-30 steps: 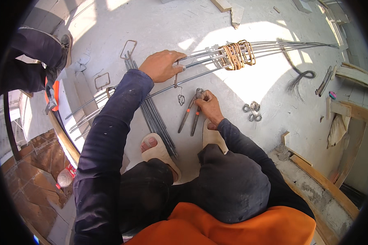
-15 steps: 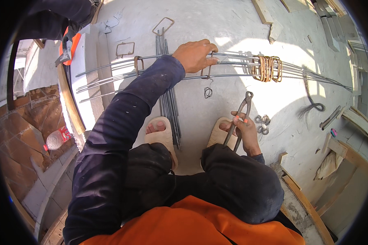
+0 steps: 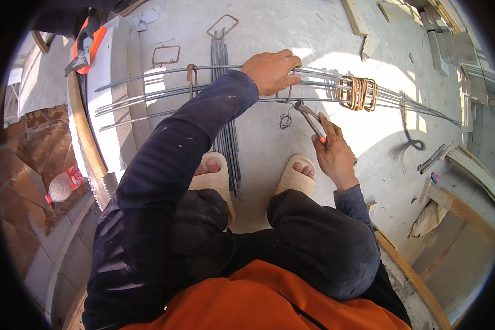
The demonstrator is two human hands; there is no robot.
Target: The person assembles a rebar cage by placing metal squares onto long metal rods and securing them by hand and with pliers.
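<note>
Long steel reinforcing bars [image 3: 140, 99] run across in front of me, passing through rusty rectangular stirrups. My left hand [image 3: 270, 72] is closed at the top bar, its fingers around the upper part of one stirrup [image 3: 287, 94]. Below that stirrup is a small loop of thin tie wire [image 3: 285, 121]. In my right hand [image 3: 335, 159] are pincers [image 3: 309, 120] with orange on the handles. Their jaws reach close to the lowest bar beside the wire; whether they touch it I cannot tell. A bunch of stirrups [image 3: 358, 92] sits on the bars to the right, and another stirrup [image 3: 191, 80] to the left.
A bundle of bars [image 3: 227, 148] lies crosswise beneath. Two loose stirrups [image 3: 166, 55] [image 3: 223, 26] rest on the concrete floor beyond. At right lies a bundle of tie wire [image 3: 407, 146]. A handsaw [image 3: 88, 148], an orange-and-black tool [image 3: 88, 49] and a plastic bottle [image 3: 65, 184] are at left.
My right hand has moved up and forward from beside my knee, bringing the pincers' jaws to the lowest bar near the wire loop. My left hand stays on the stirrup.
</note>
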